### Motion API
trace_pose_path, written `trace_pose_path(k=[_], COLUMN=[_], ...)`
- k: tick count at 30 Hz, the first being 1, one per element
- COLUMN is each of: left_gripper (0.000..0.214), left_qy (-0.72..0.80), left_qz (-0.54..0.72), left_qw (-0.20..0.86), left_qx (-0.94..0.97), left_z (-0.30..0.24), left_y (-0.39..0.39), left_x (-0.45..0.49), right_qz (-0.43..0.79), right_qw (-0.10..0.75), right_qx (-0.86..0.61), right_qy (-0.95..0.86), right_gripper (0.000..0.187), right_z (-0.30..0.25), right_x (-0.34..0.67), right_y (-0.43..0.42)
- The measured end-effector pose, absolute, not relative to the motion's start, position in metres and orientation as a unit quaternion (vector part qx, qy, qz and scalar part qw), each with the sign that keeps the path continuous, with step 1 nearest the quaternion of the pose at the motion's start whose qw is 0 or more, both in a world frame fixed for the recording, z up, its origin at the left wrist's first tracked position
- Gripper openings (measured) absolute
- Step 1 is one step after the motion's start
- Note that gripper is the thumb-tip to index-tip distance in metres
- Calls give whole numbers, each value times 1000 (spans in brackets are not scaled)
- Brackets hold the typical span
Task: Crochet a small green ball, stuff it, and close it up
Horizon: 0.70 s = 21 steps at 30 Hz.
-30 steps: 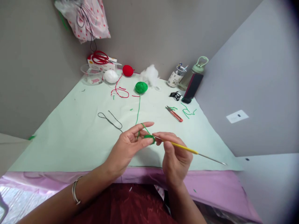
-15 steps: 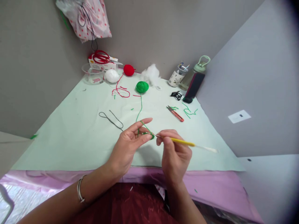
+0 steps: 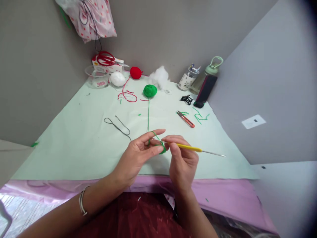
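Observation:
Between the thumb and fingers of my left hand point(image 3: 138, 153) is a small green crochet piece point(image 3: 162, 150), mostly hidden by the fingertips. Green yarn runs over the raised index finger and back to a green yarn ball point(image 3: 150, 91) on the table. My right hand point(image 3: 183, 162) grips a crochet hook point(image 3: 189, 147) with a yellow handle, held like a pen. The hook's thin metal tip reaches left to the yarn at the piece; its other metal end points right. Whether the tip sits inside a stitch I cannot tell.
Orange thread snips point(image 3: 185, 119) and green yarn scraps point(image 3: 200, 116) lie right of centre. A black cord loop point(image 3: 117, 126) is left of my hands. Farther back stand a red yarn ball point(image 3: 135, 72), white stuffing point(image 3: 159, 77), a pen cup point(image 3: 188, 79) and a bottle point(image 3: 205, 77).
My right hand has shifted slightly left, and the hook has moved further left through the yarn. The left index finger sits a little lower and further right.

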<state>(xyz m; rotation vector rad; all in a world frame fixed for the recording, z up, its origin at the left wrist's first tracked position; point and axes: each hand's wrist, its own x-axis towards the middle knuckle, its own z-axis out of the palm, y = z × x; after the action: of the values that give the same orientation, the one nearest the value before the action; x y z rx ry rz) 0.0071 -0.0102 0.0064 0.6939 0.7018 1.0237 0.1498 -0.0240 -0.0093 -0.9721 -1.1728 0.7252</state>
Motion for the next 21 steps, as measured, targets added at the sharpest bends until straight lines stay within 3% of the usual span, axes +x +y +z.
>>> trace_pose_path(k=[3,10,21], left_gripper=[47,57,54], left_qy=[328,361,363], left_qz=[451,414,430], left_qw=[753,679,713], left_qx=[350,487,418], left_z=[6,16,17], left_y=[-11,-12,-14], left_x=[5,-4,0], right_qz=[404,628,525], right_qw=[671,624,672], right_qx=[-411,-340,-353], right_qy=[-466,-316,-384], right_gripper=[11,26,17], right_z=[-10,-8,-2], right_x=[154,164,156], right_y=[-21,-12,-19])
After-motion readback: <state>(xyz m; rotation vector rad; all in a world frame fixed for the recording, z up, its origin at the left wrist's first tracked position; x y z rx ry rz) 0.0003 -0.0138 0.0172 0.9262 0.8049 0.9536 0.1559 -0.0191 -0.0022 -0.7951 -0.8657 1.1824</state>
